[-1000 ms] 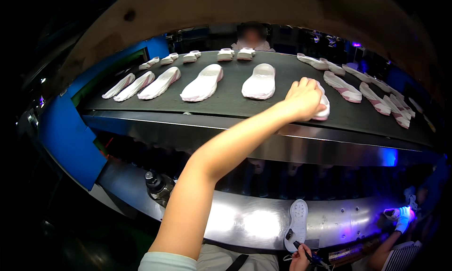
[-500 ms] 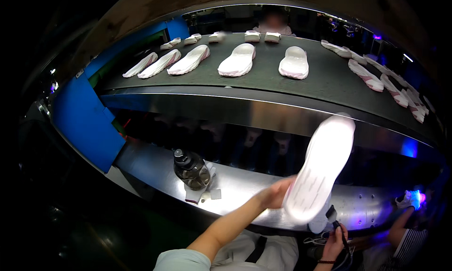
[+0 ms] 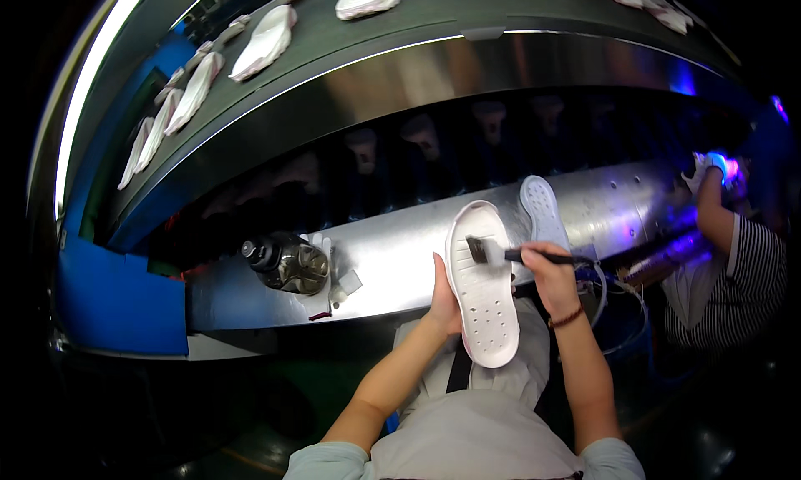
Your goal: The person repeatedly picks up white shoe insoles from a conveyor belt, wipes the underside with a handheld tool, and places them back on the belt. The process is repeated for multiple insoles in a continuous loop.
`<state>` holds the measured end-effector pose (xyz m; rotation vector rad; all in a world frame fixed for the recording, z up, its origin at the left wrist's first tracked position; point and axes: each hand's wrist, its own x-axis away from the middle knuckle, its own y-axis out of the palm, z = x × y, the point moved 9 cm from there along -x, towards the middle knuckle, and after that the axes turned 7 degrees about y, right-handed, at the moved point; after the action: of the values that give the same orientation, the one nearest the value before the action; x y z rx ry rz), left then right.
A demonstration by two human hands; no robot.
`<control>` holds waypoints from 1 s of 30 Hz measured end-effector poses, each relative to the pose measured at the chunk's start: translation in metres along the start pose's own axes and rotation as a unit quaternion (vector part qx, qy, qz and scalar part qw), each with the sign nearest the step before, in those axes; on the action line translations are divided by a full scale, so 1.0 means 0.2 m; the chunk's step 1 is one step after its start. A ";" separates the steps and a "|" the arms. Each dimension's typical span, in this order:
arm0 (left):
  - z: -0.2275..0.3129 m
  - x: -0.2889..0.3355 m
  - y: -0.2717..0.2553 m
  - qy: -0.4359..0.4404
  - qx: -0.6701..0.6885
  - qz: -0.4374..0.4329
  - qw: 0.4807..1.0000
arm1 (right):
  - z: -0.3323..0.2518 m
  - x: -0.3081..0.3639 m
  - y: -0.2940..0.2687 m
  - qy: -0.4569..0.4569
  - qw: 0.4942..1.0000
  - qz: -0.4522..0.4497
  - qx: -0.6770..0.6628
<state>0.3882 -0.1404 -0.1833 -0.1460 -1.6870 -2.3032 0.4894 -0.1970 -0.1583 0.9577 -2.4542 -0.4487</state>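
Note:
My left hand (image 3: 445,301) grips a white shoe sole (image 3: 483,285) by its left edge and holds it over my lap, its inner face with small holes turned up. My right hand (image 3: 551,276) is shut on a small dark-handled brush (image 3: 501,252). The bristles rest on the upper part of the sole. A second white sole (image 3: 543,211) lies on the metal shelf (image 3: 392,255) just beyond it.
A dark conveyor belt (image 3: 350,38) above carries several white soles (image 3: 265,41). A dark round bottle (image 3: 286,263) lies on the shelf at the left. At the right a person in a striped top (image 3: 734,271) works under violet light. A blue panel (image 3: 117,296) stands at the left.
My left hand came back from the belt with a sole and brought it down to my lap. My right hand has set the brush on it. My view has dropped toward the shelf.

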 end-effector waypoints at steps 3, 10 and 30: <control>-0.02 -0.01 0.02 0.009 -0.011 -0.005 1.000 | -0.07 -0.07 0.01 -0.014 1.000 0.026 -0.002; -0.01 -0.05 -0.08 0.107 -0.054 0.129 0.984 | -0.23 0.01 0.27 -0.207 0.922 0.049 0.324; 0.12 0.04 0.30 0.087 0.134 -0.097 0.982 | -0.40 0.27 0.46 -0.223 0.886 -0.245 0.325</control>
<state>0.3947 -0.1353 -0.1192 0.2783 -1.9704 -2.1155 0.4467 -0.1811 -0.0323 1.9675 -2.8168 0.0365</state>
